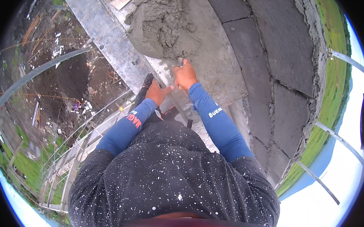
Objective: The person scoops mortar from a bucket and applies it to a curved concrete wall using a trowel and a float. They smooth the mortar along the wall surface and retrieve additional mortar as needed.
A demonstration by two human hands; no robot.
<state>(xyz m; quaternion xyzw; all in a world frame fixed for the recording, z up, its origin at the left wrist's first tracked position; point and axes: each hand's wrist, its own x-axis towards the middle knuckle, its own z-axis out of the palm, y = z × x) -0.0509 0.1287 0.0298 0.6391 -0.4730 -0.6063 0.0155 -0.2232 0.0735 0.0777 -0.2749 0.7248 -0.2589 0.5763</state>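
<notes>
Mortar (163, 25) lies heaped on a board (222, 70) at twelve o'clock, presumably for easy reach. The right hand (185, 76) grips a tool (180, 62) near the heap's five-o'clock edge, seemingly for control; the left hand (158, 92), towards eight, is loosely open, nothing visibly held.

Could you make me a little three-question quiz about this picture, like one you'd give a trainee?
1. Which hand grips the short tool handle? A) left B) right C) both
2. True or false: in the picture, the mortar heap lies to the left of the dark grey blocks.
3. Fill in the colour: the forearm sleeves are ____.

Key: 1. B, the right hand. 2. True. 3. Blue.
</notes>
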